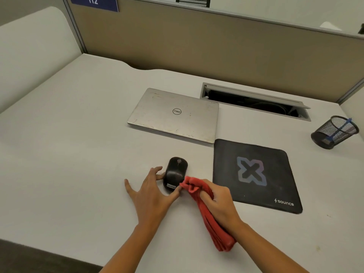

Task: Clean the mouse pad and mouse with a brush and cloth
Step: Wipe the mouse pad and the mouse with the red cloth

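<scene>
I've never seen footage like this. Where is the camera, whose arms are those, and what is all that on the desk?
There is no machine here: the camera sits on a person's head, looking forward and down, so the two bare arms coming in from the bottom are that person's own. It is one single view. On the white desk lie a closed silver laptop, a black square mouse pad with a coloured X and, at the far right, a black wire-mesh pen cup with a blue item in it. A black computer mouse rests on the desk, left of the pad and not on it. The left hand steadies the mouse with its fingertips. The right hand grips a bunched red cloth, whose tip touches the mouse's near right side, apparently to wipe it.
</scene>
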The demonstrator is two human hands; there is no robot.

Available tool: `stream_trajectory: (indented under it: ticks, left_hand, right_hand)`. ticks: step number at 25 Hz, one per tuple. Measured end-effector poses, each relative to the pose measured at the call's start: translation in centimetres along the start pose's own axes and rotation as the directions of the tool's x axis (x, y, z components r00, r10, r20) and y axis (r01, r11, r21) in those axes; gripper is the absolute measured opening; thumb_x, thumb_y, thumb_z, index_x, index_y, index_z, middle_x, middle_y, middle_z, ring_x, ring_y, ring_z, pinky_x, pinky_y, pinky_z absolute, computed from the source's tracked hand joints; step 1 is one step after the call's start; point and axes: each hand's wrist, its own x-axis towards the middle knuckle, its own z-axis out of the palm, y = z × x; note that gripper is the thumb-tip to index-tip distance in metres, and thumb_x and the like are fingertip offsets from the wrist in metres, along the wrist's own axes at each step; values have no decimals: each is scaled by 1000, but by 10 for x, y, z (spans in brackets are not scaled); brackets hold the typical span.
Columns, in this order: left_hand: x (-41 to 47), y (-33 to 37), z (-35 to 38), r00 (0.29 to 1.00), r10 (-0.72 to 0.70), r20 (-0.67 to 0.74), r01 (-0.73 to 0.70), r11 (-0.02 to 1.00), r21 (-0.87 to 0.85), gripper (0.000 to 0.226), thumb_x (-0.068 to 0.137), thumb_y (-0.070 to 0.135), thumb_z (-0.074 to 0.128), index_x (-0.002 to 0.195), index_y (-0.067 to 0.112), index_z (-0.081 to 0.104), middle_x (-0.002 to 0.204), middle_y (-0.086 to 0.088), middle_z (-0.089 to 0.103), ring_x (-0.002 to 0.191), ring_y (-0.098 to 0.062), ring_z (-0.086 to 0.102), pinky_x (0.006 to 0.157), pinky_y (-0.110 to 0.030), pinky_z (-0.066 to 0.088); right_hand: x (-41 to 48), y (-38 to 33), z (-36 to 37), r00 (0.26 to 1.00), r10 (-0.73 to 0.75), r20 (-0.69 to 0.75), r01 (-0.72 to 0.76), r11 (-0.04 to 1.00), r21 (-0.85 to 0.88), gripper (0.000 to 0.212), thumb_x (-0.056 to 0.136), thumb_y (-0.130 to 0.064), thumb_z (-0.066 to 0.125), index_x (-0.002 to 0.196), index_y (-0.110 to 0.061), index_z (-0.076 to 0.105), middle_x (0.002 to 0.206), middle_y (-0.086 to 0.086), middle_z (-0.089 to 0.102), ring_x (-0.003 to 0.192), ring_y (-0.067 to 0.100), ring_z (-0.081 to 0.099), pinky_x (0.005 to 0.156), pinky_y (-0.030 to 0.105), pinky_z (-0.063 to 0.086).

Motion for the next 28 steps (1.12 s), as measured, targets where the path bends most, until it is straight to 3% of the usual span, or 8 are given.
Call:
stream_trajectory:
  ticks: [3,5,9,14,19,22,25,28]
  left_hand:
    - [0,4,3,999,-37,-12,37,999,-4,76,67,67,69,128,30,43,99,15,69,100,-8,65,115,-54,-8]
    - [-2,6,4,999,-49,-13,49,999,-5,76,68,63,71,129,28,42,101,14,69,100,-10,65,115,-53,-7]
    - [-4,9,4,997,-74,-24,73,997,-34,78,68,68,66,129,28,39,103,18,67,99,-7,64,114,-52,-6]
    - [-1,10,0,996,-88,4,88,996,18,79,67,72,60,130,28,40,97,16,67,98,-6,64,114,-53,-6]
    - [0,12,1,996,-82,41,77,992,97,72,70,51,66,131,26,38,84,16,66,96,-9,66,115,-57,-7]
    - [-3,15,0,997,-60,43,54,989,138,70,72,55,63,130,26,36,92,13,70,100,-9,66,115,-58,-7]
    - [-5,22,-2,996,-82,18,80,991,104,78,69,65,63,130,22,38,102,13,69,97,-11,67,113,-58,-8]
    - [-8,25,-2,996,-89,-2,89,989,115,80,73,62,66,133,20,35,103,11,70,100,-15,66,113,-60,-4]
  right_hand:
    - [16,-9,-4,976,50,-212,-39,998,56,30,96,-16,52,116,-36,61,89,-18,71,77,4,67,66,16,54]
    - [40,-19,2,971,86,-222,-76,996,51,30,98,-18,48,120,-35,58,97,-21,69,86,-1,65,75,13,52]
    - [71,-25,30,992,73,102,-53,981,-187,37,97,-18,47,133,-26,51,142,-6,49,133,13,41,114,38,30]
    - [63,-18,39,957,-136,256,202,946,-254,41,91,-10,47,127,-26,57,142,-10,48,142,7,24,120,39,13]
    - [47,-12,36,887,-268,376,358,914,-190,46,81,5,48,115,-21,65,138,-8,52,143,8,20,121,41,1]
    - [38,-11,34,922,-245,299,268,963,-39,46,75,15,45,99,-13,72,127,-5,61,139,8,32,120,36,9]
    - [31,-13,21,986,-87,141,46,963,267,43,69,23,42,82,-4,73,103,3,72,118,10,56,110,32,33]
    - [30,-15,3,993,91,-70,-61,936,347,38,83,13,46,92,-14,70,102,-2,70,104,12,62,101,40,46]
